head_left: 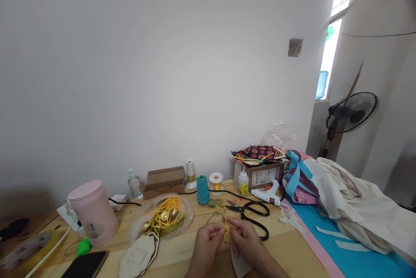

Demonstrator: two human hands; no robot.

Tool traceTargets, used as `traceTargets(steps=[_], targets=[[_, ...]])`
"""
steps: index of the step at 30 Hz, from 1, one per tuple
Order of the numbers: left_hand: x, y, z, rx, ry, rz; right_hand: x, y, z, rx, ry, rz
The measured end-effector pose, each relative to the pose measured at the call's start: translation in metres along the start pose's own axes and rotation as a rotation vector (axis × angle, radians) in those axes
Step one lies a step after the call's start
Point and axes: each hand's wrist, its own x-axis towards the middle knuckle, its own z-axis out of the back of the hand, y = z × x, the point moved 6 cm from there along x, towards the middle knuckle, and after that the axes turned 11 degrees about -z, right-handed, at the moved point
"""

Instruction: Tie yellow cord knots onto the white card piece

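Near the front of the wooden table, my left hand (pixel 210 240) pinches a yellow cord (pixel 226 231). Facing it, my right hand (pixel 244 235) also grips the cord, which loops up between the fingertips of both hands. Under my right hand lies a pale flat piece (pixel 238 265), partly covered by the hand. Black-handled scissors (pixel 250 212) rest just beyond my right hand with their blades pointing left. Some loose green thread (pixel 215 208) lies behind my hands.
Leftward are a plastic bag of yellow cords and gold bells (pixel 169 215), a pink canister (pixel 94 213) and a phone (pixel 85 265). A teal thread cone (pixel 203 191), glue bottle (pixel 243 182), glue gun (pixel 268 194) and cardboard box (pixel 264 176) stand behind. Cream fabric (pixel 354 200) lies right.
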Motion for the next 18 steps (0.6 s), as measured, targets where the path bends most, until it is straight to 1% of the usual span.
traceTargets(steps=[3,6,8,11,15,18], targets=[[0.000,0.000,0.000,0.013,-0.013,-0.005,0.000,0.003,0.002,0.003,0.001,-0.001],[0.000,0.000,0.001,-0.001,-0.032,-0.017,0.001,-0.001,0.001,-0.010,0.031,-0.002],[-0.001,0.000,0.001,-0.031,-0.031,-0.017,0.001,-0.003,0.001,-0.054,0.021,0.010],[-0.001,0.002,0.000,-0.091,-0.026,-0.011,-0.002,-0.002,0.002,-0.218,-0.034,0.065],[-0.001,0.003,-0.001,-0.157,-0.030,0.006,-0.012,0.012,0.003,-0.483,-0.149,0.214],[-0.001,0.004,-0.003,-0.179,-0.032,0.017,-0.017,0.022,0.006,-0.596,-0.229,0.280]])
